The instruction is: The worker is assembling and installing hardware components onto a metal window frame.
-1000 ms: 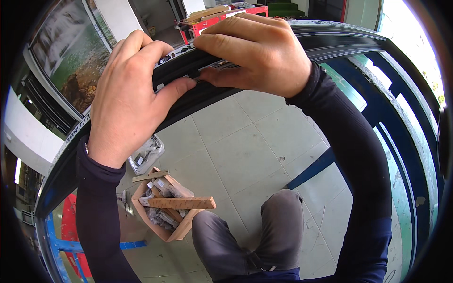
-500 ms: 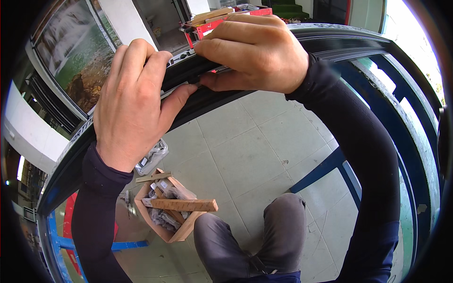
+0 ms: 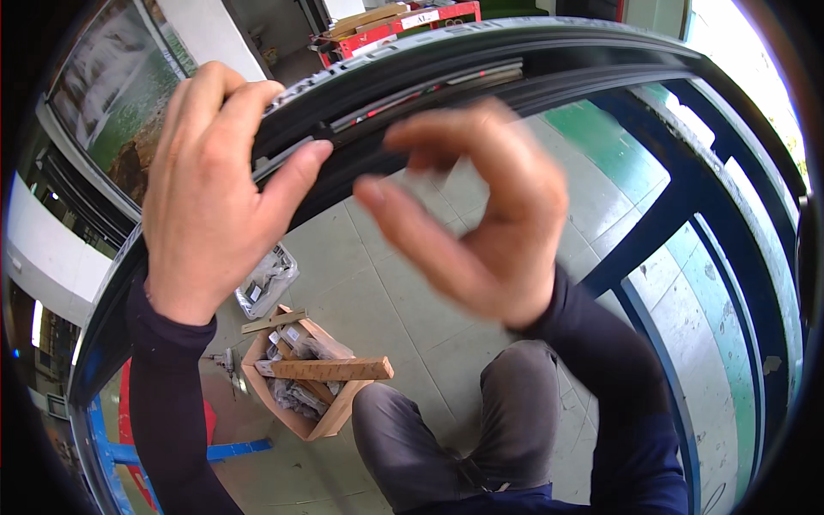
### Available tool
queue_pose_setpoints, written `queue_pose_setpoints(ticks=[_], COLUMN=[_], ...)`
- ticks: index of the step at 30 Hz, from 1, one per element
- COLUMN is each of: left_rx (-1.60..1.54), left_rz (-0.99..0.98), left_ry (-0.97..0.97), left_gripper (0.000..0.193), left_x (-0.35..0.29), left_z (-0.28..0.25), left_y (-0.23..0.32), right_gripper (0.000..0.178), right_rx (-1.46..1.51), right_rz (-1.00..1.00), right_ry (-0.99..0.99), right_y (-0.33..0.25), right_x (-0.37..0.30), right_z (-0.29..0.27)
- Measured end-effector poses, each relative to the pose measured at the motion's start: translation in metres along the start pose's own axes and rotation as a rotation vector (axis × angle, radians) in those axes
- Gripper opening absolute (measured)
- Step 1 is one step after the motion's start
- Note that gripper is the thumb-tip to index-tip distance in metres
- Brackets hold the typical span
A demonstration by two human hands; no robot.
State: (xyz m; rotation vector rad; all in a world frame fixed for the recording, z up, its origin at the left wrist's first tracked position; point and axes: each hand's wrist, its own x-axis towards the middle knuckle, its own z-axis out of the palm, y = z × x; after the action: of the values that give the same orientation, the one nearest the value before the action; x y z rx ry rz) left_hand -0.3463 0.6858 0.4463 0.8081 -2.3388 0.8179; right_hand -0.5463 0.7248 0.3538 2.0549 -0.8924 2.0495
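A long black frame profile [image 3: 566, 62] curves across the upper view, with pale printed film along its far edge. My left hand [image 3: 202, 197] grips it on the left, fingers hooked over the top and thumb along the near side. Close to that thumb, a small black block [image 3: 321, 132] sits in the groove. From it a thin metal strip [image 3: 403, 105] with red marks runs rightward inside the profile. My right hand [image 3: 506, 215] hangs in the air on the near side of the frame, smeared by motion. Its thumb and curled fingers are apart, with nothing seen between them.
On the tiled floor stand an open box [image 3: 345, 405] of bagged parts with a wooden bar [image 3: 330, 369] across it, and a clear plastic tray [image 3: 283, 273]. Dark blue stand beams [image 3: 639, 236] are at the right. A red cart [image 3: 403, 24] stands beyond the frame.
My right hand has let go of the profile and come down toward me, uncovering the metal strip. My left hand stays on the frame, now slightly farther left in view.
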Motion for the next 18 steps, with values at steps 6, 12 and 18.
queue_pose_setpoints(ticks=[6, 12, 18], left_rx=[-0.075, -0.105, -0.142], left_rz=[-0.055, -0.119, -0.228], left_ry=[0.015, -0.065, -0.163], left_gripper=[0.033, 0.029, 0.029], left_x=[0.004, 0.008, 0.012], left_z=[0.010, 0.008, -0.001], left_y=[0.004, 0.011, 0.013], right_gripper=[0.015, 0.014, 0.027], right_rx=[0.693, 1.027, 1.515], right_rz=[0.775, 0.745, 0.773], right_ry=[0.154, 0.411, 0.447], right_y=[-0.021, -0.004, 0.013], right_x=[-0.073, -0.071, -0.052], right_z=[0.054, 0.109, 0.119])
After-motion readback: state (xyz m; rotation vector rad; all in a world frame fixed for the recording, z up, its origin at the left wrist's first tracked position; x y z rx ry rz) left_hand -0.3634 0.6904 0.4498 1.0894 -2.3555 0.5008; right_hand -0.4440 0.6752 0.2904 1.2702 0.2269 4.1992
